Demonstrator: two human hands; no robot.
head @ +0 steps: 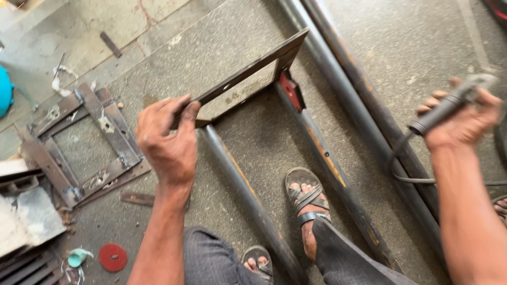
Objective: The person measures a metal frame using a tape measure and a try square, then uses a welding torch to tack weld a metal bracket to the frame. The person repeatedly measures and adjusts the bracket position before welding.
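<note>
Two bare hands work over a concrete floor (222, 47). The left hand (168, 138) pinches the near-left corner of a square metal frame (248, 71), thumb and fingers pressed together on its edge. The frame stands tilted, raised off the floor, at the far ends of two parallel steel pipes (248, 198) that run from the middle of the scene toward the near right. A small red plate (292, 91) sits on the frame's right side, where the right-hand pipe meets it.

The right hand (465, 122), at the right edge, is closed around the dark handle of a power tool (449, 106); the fingers wrap it fully. A black cable (417, 177) loops down from the handle and runs off right. Two longer pipes (359, 89) lie just left of this hand, running far to near.

A sandalled foot (306, 203) rests between the two frame pipes; a second sandal (259, 259) shows at the near edge.

Left of the left hand, a second, flat metal frame (84, 142) lies on the floor. Near left, a red round disc (113, 257) lies flat, with a pale green scrap (78, 257) just beside it. No labels or signs can be made out.
</note>
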